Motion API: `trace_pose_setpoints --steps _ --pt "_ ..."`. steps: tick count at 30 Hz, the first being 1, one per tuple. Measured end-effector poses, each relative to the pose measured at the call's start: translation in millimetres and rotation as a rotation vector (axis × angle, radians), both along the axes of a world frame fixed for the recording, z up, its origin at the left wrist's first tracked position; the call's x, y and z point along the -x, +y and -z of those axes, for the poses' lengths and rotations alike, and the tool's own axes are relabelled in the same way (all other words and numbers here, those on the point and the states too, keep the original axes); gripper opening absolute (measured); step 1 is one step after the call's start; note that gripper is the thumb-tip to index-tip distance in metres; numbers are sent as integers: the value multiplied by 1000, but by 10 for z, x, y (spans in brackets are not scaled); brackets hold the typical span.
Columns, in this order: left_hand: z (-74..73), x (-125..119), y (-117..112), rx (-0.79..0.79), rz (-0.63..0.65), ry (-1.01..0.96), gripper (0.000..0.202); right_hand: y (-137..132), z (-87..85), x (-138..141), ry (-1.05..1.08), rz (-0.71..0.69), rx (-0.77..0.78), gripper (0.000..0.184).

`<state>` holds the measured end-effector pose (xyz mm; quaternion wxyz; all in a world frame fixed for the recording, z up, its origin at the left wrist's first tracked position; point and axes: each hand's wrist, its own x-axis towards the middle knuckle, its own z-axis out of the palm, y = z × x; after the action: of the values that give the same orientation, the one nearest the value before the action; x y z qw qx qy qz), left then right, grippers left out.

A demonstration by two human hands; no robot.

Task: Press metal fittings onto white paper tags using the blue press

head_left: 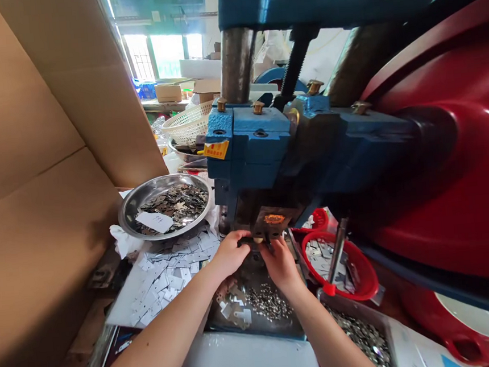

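Both my hands reach under the head of a blue press machine. My left hand has its fingers curled and pinched at the die area, on a small part I cannot make out. My right hand is beside it, fingers closed toward the same spot under the ram. Below my hands lies a dark tray with small metal beads and a few flat metal plates.
A steel bowl of stamped metal pieces sits at left, above a pile of flat plates. A red basket with parts stands at right. A big red flywheel cover fills the right. Cardboard walls the left.
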<state>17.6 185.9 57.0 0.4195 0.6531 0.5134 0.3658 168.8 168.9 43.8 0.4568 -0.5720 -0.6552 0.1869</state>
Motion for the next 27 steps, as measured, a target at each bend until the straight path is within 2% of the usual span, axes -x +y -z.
trace_pose_setpoints --steps 3,6,9,11,15,18,21,27 --pt "-69 -28 14 6 18 14 39 16 15 -5 16 -14 5 24" --pt "-198 21 -36 -29 -26 36 38 -41 -24 -18 31 5 -1 24" --pt "-337 219 -239 -97 -84 89 27 -228 -108 -70 37 9 0 25" --pt "-383 391 -458 -136 -14 240 15 -402 -153 -124 20 -24 52 23" --pt "-306 597 -924 -77 216 442 11 -703 -141 -222 -44 -80 153 23" --pt "-200 563 -1134 -61 269 550 14 -810 -72 -264 -61 -87 149 24" --pt "-154 458 -1190 -64 255 583 19 -854 -9 -302 -72 -86 153 24" --pt "-148 315 -1162 -78 268 595 13 -911 37 -400 -131 -87 147 27"
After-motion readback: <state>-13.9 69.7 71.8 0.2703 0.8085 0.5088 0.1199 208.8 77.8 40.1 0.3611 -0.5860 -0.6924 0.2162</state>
